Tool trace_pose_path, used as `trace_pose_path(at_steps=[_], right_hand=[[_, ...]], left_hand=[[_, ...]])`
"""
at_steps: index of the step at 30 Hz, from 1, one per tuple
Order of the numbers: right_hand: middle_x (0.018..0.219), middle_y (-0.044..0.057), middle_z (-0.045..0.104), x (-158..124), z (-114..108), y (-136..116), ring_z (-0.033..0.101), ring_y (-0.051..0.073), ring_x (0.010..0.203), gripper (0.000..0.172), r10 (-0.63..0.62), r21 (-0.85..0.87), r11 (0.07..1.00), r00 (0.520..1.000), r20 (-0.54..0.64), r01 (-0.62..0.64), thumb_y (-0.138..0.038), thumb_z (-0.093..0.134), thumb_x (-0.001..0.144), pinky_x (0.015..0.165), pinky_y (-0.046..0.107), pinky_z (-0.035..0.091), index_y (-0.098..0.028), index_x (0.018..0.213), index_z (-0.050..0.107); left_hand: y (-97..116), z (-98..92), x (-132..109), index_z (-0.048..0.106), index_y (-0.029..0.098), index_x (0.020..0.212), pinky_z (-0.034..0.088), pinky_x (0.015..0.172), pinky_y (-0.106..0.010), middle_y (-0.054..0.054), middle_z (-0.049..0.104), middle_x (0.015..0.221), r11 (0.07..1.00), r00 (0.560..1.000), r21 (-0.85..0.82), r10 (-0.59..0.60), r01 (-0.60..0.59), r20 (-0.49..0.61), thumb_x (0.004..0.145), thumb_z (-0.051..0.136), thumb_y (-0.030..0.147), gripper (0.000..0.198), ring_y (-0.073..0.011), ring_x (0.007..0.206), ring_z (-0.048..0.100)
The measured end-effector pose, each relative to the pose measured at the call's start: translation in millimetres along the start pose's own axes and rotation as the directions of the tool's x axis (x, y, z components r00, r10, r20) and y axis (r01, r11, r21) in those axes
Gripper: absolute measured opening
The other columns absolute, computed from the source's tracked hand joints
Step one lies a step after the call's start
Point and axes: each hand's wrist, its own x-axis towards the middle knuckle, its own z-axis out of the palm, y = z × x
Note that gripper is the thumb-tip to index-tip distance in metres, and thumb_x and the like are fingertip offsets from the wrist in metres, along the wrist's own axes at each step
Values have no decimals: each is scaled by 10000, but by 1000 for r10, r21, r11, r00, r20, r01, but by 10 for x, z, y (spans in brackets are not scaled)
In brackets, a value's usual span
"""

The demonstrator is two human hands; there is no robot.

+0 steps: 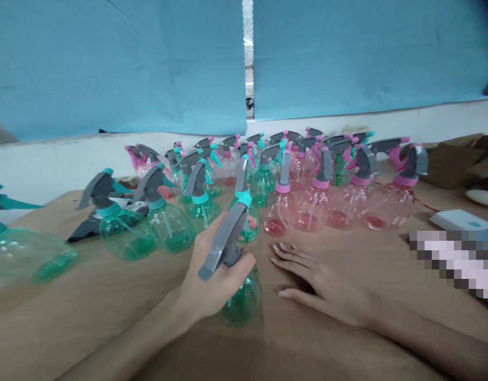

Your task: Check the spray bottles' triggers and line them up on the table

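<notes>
My left hand (212, 272) is wrapped round the neck of a green spray bottle (244, 299) with a grey and turquoise trigger head. The bottle stands at the front middle of the table, its neck partly covered by my fingers. To the right, my right hand (319, 280) rests palm down on the tabletop, fingers stretched out and holding nothing. Just beyond its fingertips stands a pink spray bottle (278, 214), in a row with more pink ones. Another green spray bottle (170, 227) stands left of my left hand, among several like it.
More green and pink bottles crowd the back of the brown table (156, 301). At the far left is a single green bottle (29, 254). A cardboard box (454, 161), a white mouse (484, 197) and a white box (462, 219) lie on the right. Blue cloth (128, 69) hangs behind.
</notes>
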Motion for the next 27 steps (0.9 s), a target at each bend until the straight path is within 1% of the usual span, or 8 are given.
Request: trace_pose_path(at_steps=[1, 3, 5, 6, 8, 11, 21, 27], right_hand=[[1492, 29, 291, -1, 1, 1, 240, 232, 1377, 622, 1, -2, 1000, 1000, 0, -1, -531, 445, 899, 1130, 449, 227, -235, 1427, 304], [1495, 30, 285, -2, 2, 3, 237, 228, 1378, 624, 3, -14, 1000, 1000, 2, -3, -535, 438, 900, 1130, 448, 227, -229, 1427, 303], [1494, 32, 286, -4, 4, 4, 235, 224, 1379, 621, -1, -26, 1000, 1000, 4, 1, -535, 432, 903, 1129, 446, 228, -228, 1427, 302], [1493, 32, 289, -5, 3, 4, 238, 224, 1378, 617, -4, -26, 1000, 1000, 2, 4, -531, 433, 905, 1128, 448, 230, -232, 1428, 301], [1489, 31, 298, -7, 0, 2, 247, 229, 1375, 606, -10, -13, 1000, 1000, -8, 10, -519, 446, 904, 1125, 454, 234, -246, 1426, 303], [1487, 26, 302, -9, -7, -5, 253, 236, 1372, 605, -6, 11, 1000, 1000, -15, 6, -514, 461, 899, 1125, 458, 234, -255, 1424, 308], [1491, 20, 293, -10, 11, 18, 249, 241, 1373, 596, -13, 24, 1000, 1000, -19, 13, -500, 470, 900, 1124, 459, 236, -271, 1424, 302], [1490, 32, 291, -2, -7, -4, 249, 229, 1374, 609, -1, -5, 1000, 1000, -3, 1, -522, 450, 900, 1125, 455, 234, -237, 1421, 314]], left_hand=[[-7, 6, 1, 544, 248, 998, 511, 572, -286, 9, 660, 862, 1000, 1000, -6, -4, 4, -1, 691, 515, 164, 320, -149, 570, 598], [-30, 21, -5, 532, 263, 1107, 531, 665, -299, 1, 674, 983, 1000, 999, -23, -20, 19, -31, 702, 522, 143, 423, -166, 684, 645], [-59, 38, -17, 500, 282, 1176, 531, 763, -306, -4, 651, 1113, 998, 997, -56, -26, 23, -66, 712, 535, 123, 492, -176, 819, 661], [-71, 45, -23, 487, 287, 1192, 529, 787, -306, -7, 635, 1157, 997, 997, -77, -31, 26, -71, 719, 539, 119, 505, -176, 852, 660], [-85, 55, -30, 477, 290, 1194, 532, 796, -305, -12, 614, 1201, 993, 998, -114, -40, 33, -53, 732, 541, 119, 498, -167, 837, 662], [-78, 56, -24, 481, 293, 1180, 534, 800, -313, -17, 599, 1230, 991, 999, -126, -44, 40, -24, 735, 540, 119, 482, -158, 783, 661], [-38, 51, 9, 500, 275, 1146, 548, 751, -303, -24, 630, 1179, 991, 999, -133, -36, 32, -22, 713, 545, 131, 459, -163, 745, 663], [-36, 41, -5, 498, 266, 1158, 547, 734, -283, -23, 633, 1163, 995, 999, -94, -22, 19, -29, 724, 545, 135, 455, -152, 727, 653]])
